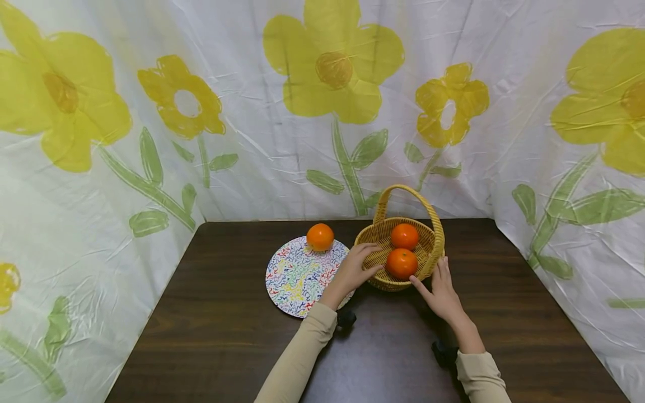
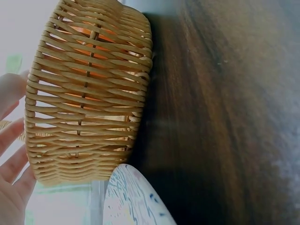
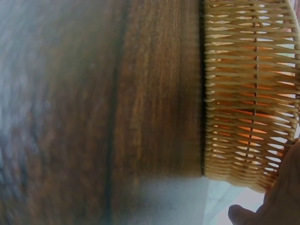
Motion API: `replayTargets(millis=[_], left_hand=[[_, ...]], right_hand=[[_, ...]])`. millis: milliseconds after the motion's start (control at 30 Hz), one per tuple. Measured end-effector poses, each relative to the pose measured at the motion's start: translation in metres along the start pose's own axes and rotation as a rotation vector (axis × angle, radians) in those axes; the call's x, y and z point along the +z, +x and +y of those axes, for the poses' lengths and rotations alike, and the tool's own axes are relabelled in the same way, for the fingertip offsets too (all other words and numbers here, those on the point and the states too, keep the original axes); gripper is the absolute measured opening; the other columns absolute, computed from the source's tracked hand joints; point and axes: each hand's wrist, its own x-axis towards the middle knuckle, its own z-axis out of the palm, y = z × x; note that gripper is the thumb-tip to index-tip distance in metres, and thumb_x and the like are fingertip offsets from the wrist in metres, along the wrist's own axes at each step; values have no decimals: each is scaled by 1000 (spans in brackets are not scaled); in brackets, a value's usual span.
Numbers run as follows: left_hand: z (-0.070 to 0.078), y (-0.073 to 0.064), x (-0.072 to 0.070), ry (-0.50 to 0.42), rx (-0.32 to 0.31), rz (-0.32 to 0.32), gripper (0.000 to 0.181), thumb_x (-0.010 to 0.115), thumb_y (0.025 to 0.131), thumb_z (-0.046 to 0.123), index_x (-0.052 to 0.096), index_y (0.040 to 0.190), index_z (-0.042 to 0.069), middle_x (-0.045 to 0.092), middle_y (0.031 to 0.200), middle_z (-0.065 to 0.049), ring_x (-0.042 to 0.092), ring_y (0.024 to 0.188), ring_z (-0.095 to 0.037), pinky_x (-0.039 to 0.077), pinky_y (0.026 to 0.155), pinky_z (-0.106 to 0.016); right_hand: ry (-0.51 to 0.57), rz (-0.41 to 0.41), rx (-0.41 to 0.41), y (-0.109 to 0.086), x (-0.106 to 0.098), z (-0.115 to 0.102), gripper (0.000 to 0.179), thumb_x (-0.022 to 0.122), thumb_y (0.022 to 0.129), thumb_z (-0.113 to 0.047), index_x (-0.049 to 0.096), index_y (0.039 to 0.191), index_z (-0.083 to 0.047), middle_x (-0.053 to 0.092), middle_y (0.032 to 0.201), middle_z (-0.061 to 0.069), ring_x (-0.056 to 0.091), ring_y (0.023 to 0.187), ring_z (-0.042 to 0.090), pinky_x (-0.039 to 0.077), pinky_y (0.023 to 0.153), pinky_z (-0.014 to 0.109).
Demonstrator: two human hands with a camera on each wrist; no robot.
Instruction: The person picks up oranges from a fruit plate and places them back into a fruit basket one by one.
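A yellow wicker basket (image 1: 435,235) with an arched handle stands on the table, holding two orange fruits, one behind (image 1: 405,236) and one in front (image 1: 401,263). My left hand (image 1: 355,266) is at the basket's left rim, its fingers and thumb extended over the edge. In the left wrist view, its fingers show beyond the rim, beside the weave. On the other side, my right hand (image 1: 442,294) lies against the basket, fingers straight along the outside and thumb near the front rim. The right wrist view shows only part of that hand, dark at the lower right.
Left of the basket lies a round plate (image 1: 287,280) with a multicoloured pattern, partly behind my left forearm. A third orange fruit (image 1: 319,237) sits at its back edge. The dark wooden table (image 1: 216,330) meets a white flowered curtain (image 1: 252,184) at the back and sides.
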Motion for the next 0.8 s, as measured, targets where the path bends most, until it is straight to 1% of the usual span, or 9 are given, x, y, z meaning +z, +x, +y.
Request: replayTargets(millis=[200, 400, 467, 600, 733, 800], left_hand=[[-1, -5, -1, 3, 0, 20, 43, 68, 85, 26, 58, 124, 13, 52, 131, -8, 46, 121, -22, 41, 99, -36], [-1, -10, -3, 11, -4, 28, 43, 68, 85, 23, 56, 126, 19, 51, 132, -6, 45, 123, -21, 41, 100, -36], [-2, -12, -3, 16, 2, 32, 44, 68, 85, 23, 56, 127, 19, 51, 132, -6, 44, 123, -22, 41, 100, -36], [-5, -15, -5, 11, -14, 41, 42, 68, 85, 23, 57, 125, 16, 50, 132, -6, 44, 124, -22, 40, 101, -36], [-7, -18, -10, -5, -51, 46, 43, 68, 85, 25, 57, 125, 13, 48, 134, -5, 42, 125, -21, 41, 101, -35], [-7, -19, -12, -18, -58, 48, 43, 67, 86, 25, 56, 125, 12, 48, 134, -7, 42, 125, -22, 41, 100, -36]], right_hand=[[4, 11, -13, 1, 1, 1, 88, 49, 92, -48, -13, 148, -22, -15, 155, 7, -14, 140, 35, 21, 95, 72], [9, 10, -16, 1, 2, 1, 88, 49, 92, -48, -13, 148, -22, -15, 155, 6, -15, 140, 35, 20, 96, 71], [14, 9, -17, 1, 2, 1, 88, 50, 92, -48, -13, 148, -22, -15, 155, 6, -16, 140, 34, 20, 96, 71], [24, 7, -18, 0, 1, 1, 87, 49, 92, -48, -13, 148, -23, -15, 155, 6, -19, 140, 30, 19, 97, 71], [18, 14, -22, 0, 1, 0, 87, 49, 92, -48, -14, 148, -24, -15, 155, 5, -18, 140, 31, 21, 96, 71], [18, 18, -25, 0, 1, 1, 87, 49, 92, -48, -14, 148, -25, -15, 155, 5, -18, 140, 31, 21, 95, 72]])
